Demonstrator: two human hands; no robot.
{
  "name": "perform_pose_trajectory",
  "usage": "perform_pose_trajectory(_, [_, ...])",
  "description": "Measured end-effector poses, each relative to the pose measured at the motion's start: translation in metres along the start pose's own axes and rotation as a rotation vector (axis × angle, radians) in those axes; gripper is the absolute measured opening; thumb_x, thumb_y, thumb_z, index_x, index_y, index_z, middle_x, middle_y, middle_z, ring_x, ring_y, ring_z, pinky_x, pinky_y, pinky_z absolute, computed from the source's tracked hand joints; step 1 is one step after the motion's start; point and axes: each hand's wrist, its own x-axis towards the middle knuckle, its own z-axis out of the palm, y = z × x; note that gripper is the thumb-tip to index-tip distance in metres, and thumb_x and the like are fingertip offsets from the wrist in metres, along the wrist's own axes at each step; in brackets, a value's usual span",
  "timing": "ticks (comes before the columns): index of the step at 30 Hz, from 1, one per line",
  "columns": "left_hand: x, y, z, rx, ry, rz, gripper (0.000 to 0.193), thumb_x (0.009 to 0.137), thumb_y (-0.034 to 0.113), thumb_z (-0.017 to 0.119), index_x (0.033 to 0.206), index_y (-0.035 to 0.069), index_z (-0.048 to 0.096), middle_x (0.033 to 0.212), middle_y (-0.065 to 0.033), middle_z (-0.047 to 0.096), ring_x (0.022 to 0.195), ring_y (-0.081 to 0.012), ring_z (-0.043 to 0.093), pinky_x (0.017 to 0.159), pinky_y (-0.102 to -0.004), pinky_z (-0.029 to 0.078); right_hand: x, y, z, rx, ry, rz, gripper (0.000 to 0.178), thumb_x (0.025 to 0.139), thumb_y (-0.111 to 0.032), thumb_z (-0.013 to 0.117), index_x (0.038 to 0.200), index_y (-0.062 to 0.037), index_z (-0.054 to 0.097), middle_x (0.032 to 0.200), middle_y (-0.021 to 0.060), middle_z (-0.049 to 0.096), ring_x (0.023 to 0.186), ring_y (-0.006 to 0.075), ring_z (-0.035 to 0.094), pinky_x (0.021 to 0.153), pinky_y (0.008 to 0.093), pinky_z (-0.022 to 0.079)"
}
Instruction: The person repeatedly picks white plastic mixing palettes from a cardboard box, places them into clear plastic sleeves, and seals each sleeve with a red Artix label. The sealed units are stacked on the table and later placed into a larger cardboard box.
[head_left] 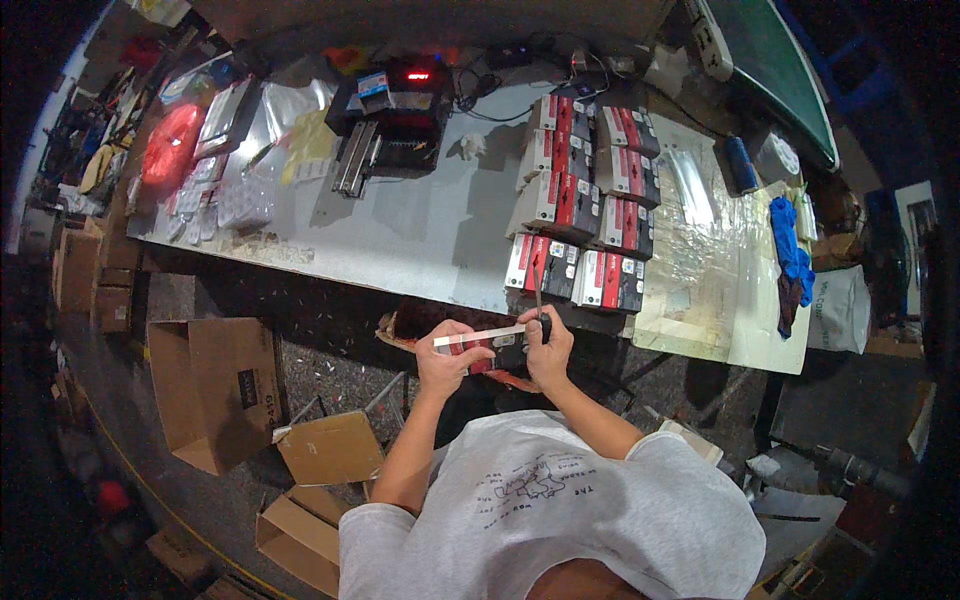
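On my feed: open cardboard box (195,390) on flr (325,350), L side, nr brown cardboard pc (330,448). Red plastic bag (172,145) at tbl's (400,255) L end; blk machine (425,110) w/ lit red display (418,76); blue glove (787,235) far R.

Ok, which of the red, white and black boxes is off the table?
The box held in the left hand, beyond the near edge of the table; the other boxes sit on top.
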Motion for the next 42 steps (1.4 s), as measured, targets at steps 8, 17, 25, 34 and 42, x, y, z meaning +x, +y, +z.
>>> perform_pose_trajectory(8, [-0.009,0.021,-0.001,-0.107,0.03,0.111,0.042,0.068,0.032,0.078,0.062,0.001,0.05,0.061,-0.0016,0.054,0.054,-0.0086,0.047,0.05,-0.0238,0.038,-0.009,-0.023,-0.009,0.114,-0.087,-0.211,0.055,0.092,-0.05,0.038,0.085,0.0035,0.051,0.071,0.0099,0.061,0.062,0.0128,0.057,0.057,0.0249,0.046])
perform_pose_trajectory(17, [-0.05,0.042,0.01,-0.479,-0.296,-0.086,0.064,0.087,0.064,0.028,0.064,0.005,0.037,0.057,-0.0017,0.041,0.053,-0.0085,0.04,0.046,-0.0235,0.032,-0.047,-0.047,-0.023,0.6,-0.351,0.151,0.063,0.083,-0.067,0.034,0.075,-0.0054,0.041,0.058,0.0032,0.041,0.047,0.0119,0.04,0.044,0.0244,0.032])
perform_pose_trajectory(25, [-0.08,0.03,0.057,-0.356,-0.064,-0.053,0.048,0.094,0.049,0.024,0.093,0.003,0.038,0.082,-0.0028,0.033,0.067,-0.0096,0.035,0.059,-0.0232,0.033,-0.069,-0.03,-0.018,0.4,-0.304,0.079,0.053,0.091,-0.052,0.027,0.1,-0.0023,0.042,0.07,0.0033,0.051,0.059,0.0075,0.047,0.053,0.0219,0.037])
perform_pose_trajectory(34, [-0.043,0.024,0.084,0.08,-0.045,0.115,0.089,0.06,0.032,0.082,0.123,-0.004,0.03,0.105,-0.0156,0.048,0.099,-0.0274,0.05,0.087,-0.0363,0.039,-0.004,0.023,-0.05,0.122,0.357,0.321,0.044,0.094,-0.04,0.041,0.078,-0.0002,0.051,0.062,0.0044,0.046,0.058,0.0126,0.041,0.057,0.0311,0.037])
perform_pose_trajectory(42, [0.074,-0.04,0.144,0.477,0.173,-0.117,0.09,0.062,0.043,0.078,0.124,-0.006,0.036,0.113,-0.0233,0.048,0.105,-0.0375,0.048,0.089,-0.0402,0.039,0.015,0.058,-0.128,-0.058,0.603,0.345,0.032,0.094,-0.032,0.043,0.092,-0.0013,0.051,0.071,0.0079,0.057,0.061,0.0159,0.053,0.059,0.031,0.043])
